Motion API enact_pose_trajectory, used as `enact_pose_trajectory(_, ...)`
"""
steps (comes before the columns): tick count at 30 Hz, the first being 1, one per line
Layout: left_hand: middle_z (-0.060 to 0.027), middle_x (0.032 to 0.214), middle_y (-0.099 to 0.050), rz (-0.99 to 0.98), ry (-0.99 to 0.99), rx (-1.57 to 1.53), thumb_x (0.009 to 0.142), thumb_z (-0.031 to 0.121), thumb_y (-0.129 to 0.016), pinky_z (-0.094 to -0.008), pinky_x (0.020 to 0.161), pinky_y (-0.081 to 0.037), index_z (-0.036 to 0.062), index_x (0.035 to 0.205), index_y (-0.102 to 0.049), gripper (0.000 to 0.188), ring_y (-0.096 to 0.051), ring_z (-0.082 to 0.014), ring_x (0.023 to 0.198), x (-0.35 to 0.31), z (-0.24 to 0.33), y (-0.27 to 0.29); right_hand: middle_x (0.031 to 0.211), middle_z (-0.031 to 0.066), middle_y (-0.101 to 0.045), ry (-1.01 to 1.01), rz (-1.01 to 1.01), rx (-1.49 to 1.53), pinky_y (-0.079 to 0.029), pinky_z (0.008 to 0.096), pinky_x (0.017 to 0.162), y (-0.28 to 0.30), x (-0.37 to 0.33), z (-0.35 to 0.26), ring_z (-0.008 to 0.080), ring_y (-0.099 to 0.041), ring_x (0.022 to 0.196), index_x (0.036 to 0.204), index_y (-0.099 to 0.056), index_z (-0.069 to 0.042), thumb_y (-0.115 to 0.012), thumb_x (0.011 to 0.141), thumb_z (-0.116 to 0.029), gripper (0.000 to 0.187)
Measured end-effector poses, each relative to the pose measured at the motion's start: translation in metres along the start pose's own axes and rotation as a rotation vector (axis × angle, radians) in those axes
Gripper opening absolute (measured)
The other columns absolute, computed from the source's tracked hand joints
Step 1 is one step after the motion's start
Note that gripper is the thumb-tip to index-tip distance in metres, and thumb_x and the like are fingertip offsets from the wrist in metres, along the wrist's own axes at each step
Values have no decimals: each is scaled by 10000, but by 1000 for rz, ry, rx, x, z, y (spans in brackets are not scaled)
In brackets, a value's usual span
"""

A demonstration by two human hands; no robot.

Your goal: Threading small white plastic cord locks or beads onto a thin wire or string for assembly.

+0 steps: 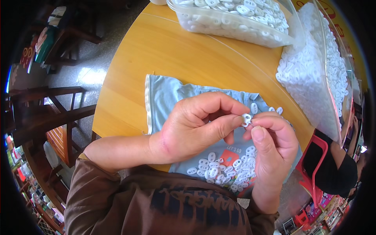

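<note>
Between the thumb and forefinger of my left hand (203, 123) is pinched a small white oval plastic piece with holes (246, 120). My right hand (270, 143) meets it from the other side, its thumb and forefinger closed on a tiny dark, coil-like bit (252, 123), too small to name surely, that touches the piece. Below both hands a light blue printed cloth (166, 94) is spread on the table. On it, near my body, lies a heap of similar white oval pieces (225, 171). A few more white pieces (254, 108) lie just beyond my fingers.
The curved wooden table (141, 58) carries a clear plastic tub (227, 25) of white oval pieces at the back. A second heaped clear container (305, 74) stands at the right. Past it are a red chair (319, 168) and another person in black (333, 164). Wooden chairs (58, 129) stand left.
</note>
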State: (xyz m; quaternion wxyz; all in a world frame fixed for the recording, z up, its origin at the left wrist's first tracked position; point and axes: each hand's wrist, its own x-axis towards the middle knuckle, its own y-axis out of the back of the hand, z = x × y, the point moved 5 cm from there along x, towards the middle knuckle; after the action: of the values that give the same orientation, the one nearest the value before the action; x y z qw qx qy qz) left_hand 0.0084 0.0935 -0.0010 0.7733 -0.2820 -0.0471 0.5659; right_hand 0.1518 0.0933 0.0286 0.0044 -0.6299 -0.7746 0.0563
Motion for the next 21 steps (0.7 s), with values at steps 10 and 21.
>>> enact_pose_trajectory(10,-51,868,-578,-27,-53,56,836,-14,-540,-186,599,-465,1,992,-548,157,-565,-72,685,0,1,-2,872,110,-565,103,53,-231,-420,228,703,0,-2,-7,143,-532,793,902,-570,36,-591,750,84,160)
enact_pose_trajectory(21,-58,824,-575,-71,-232,365,796,-26,-580,-203,568,-449,-2,935,-566,142,-557,-79,648,-1,10,0,784,113,-603,459,12,-571,-485,367,726,-8,-6,-23,229,-583,724,813,-578,-17,-619,694,75,155)
